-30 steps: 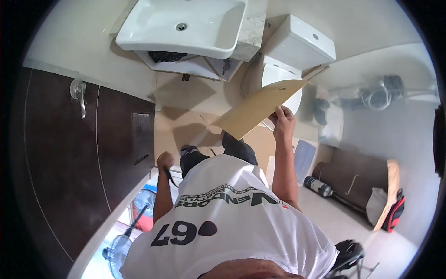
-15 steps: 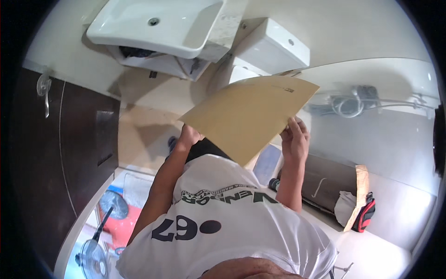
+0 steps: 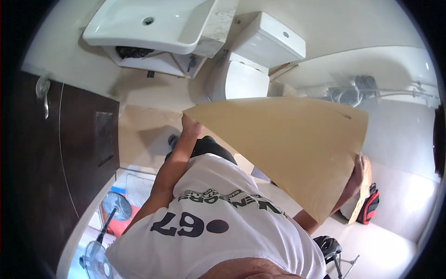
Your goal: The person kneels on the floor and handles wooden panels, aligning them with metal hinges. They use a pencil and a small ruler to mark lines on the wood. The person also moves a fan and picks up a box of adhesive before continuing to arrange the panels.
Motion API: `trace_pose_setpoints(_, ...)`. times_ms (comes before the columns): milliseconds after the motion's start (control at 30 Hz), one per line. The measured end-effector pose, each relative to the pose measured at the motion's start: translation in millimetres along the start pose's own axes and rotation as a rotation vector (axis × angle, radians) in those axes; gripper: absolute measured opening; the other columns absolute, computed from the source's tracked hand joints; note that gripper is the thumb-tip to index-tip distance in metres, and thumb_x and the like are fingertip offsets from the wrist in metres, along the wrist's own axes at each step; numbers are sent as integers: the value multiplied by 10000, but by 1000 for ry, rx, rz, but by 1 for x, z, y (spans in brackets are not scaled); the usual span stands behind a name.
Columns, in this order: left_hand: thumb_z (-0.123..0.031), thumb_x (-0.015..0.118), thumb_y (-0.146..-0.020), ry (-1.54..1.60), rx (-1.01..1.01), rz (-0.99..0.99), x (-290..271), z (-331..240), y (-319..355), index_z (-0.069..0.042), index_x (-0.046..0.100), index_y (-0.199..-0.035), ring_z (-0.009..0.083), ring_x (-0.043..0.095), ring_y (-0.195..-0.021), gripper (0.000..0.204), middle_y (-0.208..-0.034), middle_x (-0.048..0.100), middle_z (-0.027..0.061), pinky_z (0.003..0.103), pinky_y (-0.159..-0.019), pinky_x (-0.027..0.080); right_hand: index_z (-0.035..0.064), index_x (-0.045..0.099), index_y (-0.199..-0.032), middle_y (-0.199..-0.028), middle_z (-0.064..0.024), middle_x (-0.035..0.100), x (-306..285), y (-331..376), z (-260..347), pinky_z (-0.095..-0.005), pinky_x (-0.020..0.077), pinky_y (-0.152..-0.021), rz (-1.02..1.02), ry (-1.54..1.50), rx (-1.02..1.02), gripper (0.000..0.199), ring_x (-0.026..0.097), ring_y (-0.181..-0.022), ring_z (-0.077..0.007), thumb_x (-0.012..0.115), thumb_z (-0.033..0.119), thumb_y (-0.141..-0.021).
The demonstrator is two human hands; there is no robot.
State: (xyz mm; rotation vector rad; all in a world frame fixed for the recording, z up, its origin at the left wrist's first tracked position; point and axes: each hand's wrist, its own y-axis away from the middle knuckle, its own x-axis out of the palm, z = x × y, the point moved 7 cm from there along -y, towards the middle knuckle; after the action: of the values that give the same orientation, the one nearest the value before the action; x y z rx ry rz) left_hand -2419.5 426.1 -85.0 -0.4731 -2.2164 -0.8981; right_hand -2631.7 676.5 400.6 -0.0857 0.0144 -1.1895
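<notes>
A large tan sheet (image 3: 278, 139), thin and gently curved, is held up in front of my body with small dark print near its far right corner. My left hand (image 3: 190, 126) is closed at its left corner, with the fingertips partly hidden behind the sheet. On the opposite edge my right hand (image 3: 357, 177) grips the sheet, its fingers mostly out of sight behind it. Part of my right forearm is also covered by the sheet.
A white sink (image 3: 144, 32) and a white toilet (image 3: 246, 76) stand at the far side. Left is a dark door (image 3: 88, 130) with a metal handle. At the right lie a red and black bag (image 3: 370, 204) and a shower hose (image 3: 348, 95). A fan (image 3: 97, 255) stands lower left.
The sheet has swung right and toward me, so more of the toilet shows. My right hand has moved right and nearer with its edge; my left hand has shifted only slightly.
</notes>
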Motion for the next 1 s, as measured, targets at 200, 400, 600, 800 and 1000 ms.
trace_pose_setpoints(200,-502,428,-903,804,-291,446,-10,31,-16,-52,454,-1221,323,467,-1156,552,-1228,515,172,438,-992,352,-35,560,-1007,-962,-142,609,-23,6,28,-312,483,-719,158,196,-171,227,603,-831,-207,489,155,-904)
trace_pose_setpoints(400,-569,390,-901,738,-145,167,58,-46,41,-47,426,-1233,250,517,-1107,619,-1156,540,144,303,-928,438,-42,566,-1047,-1012,-156,600,-55,-2,57,-344,470,-753,190,387,-364,277,594,-884,-241,459,177,-917)
trace_pose_setpoints(600,-595,233,-920,858,154,719,96,-174,50,-86,301,-1392,253,361,-1279,698,-1382,396,106,401,-1075,274,-40,517,-1153,-1102,-181,571,-79,-36,74,-382,461,-833,43,765,-738,360,569,-982,-282,437,230,-929)
trace_pose_setpoints(800,-575,193,-931,346,491,202,137,-300,53,-110,236,-1433,228,294,-1330,685,-1462,292,63,388,-1082,276,-51,420,-1257,-1177,-215,525,-7,-121,-2,-378,513,-821,437,-24,-196,485,579,-998,-296,518,264,-901)
trace_pose_setpoints(1000,-546,220,-946,211,546,142,124,-354,-60,-110,277,-1415,214,390,-1255,643,-1407,375,64,377,-1040,325,13,439,-1282,-1256,-112,517,105,-234,-182,-391,398,-964,526,-323,89,492,493,-1145,-229,519,331,-915)
